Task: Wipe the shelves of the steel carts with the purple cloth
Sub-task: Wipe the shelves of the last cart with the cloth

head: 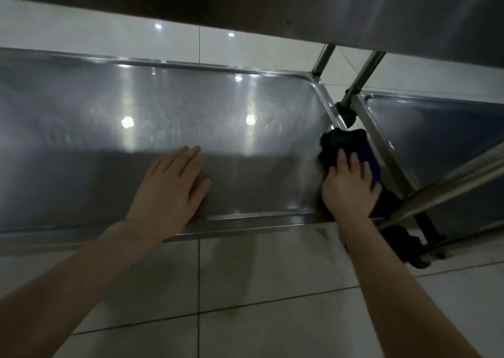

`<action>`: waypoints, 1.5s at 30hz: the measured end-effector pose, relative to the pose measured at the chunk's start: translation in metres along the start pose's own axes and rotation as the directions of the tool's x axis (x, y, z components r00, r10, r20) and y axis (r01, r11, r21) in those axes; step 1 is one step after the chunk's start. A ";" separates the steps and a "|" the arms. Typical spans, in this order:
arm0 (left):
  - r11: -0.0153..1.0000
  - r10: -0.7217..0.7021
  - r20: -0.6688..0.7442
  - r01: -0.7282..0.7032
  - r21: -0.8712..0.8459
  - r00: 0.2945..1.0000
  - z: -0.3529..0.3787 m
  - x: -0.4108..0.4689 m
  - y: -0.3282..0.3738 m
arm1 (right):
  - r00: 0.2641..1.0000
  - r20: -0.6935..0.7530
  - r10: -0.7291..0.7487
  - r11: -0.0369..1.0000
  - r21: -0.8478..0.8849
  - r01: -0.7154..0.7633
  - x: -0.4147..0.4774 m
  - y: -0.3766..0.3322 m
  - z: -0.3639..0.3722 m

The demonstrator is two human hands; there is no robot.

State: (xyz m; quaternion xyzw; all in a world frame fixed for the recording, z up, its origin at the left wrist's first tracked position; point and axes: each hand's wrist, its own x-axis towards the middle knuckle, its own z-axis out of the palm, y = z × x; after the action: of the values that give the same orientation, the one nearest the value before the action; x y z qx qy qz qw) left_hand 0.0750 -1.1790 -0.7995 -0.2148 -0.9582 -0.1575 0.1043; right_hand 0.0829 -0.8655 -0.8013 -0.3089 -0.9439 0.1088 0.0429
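The low steel shelf (136, 106) of a cart fills the middle of the head view, shiny with light spots. My left hand (174, 183) lies flat on it near the front rim, fingers straight. My right hand (350, 187) presses the dark purple cloth (343, 142) against the shelf's right end wall, fingers spread over the cloth. Part of the cloth is hidden under that hand.
An upper steel shelf (354, 11) overhangs at the top. A second cart's shelf (436, 128) stands right beside, with upright posts (362, 74) and a black caster (414, 251) between. A slanted steel bar (450, 186) crosses at right. White tiled floor (245, 289) lies in front.
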 end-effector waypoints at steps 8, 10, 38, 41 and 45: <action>0.992 -0.097 -0.044 0.093 -0.087 0.994 0.010 0.009 0.011 | 0.590 0.101 -0.801 0.599 0.099 0.795 -0.063 -0.107 0.035; 0.992 -0.099 -0.058 0.094 -0.085 0.993 0.009 0.006 0.007 | 0.667 0.062 -0.742 0.670 0.040 0.741 -0.027 -0.092 0.032; 0.933 -0.355 -0.116 0.345 -0.099 0.927 -0.043 -0.061 -0.102 | 0.990 0.097 -0.106 0.992 0.083 0.098 0.106 -0.110 0.029; 0.890 -0.455 -0.151 0.451 -0.062 0.878 -0.062 -0.090 -0.147 | 0.948 0.090 -0.304 0.945 0.152 0.288 0.080 -0.184 0.055; 0.836 -0.541 -0.203 0.547 -0.029 0.816 -0.081 -0.123 -0.191 | 0.824 0.082 -0.561 0.826 0.119 0.551 0.003 -0.322 0.088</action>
State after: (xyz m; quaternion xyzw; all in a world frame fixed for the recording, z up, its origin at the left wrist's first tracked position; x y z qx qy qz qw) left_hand 0.1098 -1.4174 -0.8065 0.0867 -0.9661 -0.1869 0.1554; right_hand -0.1169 -1.1326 -0.8124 -0.0115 -0.9879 0.1513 0.0329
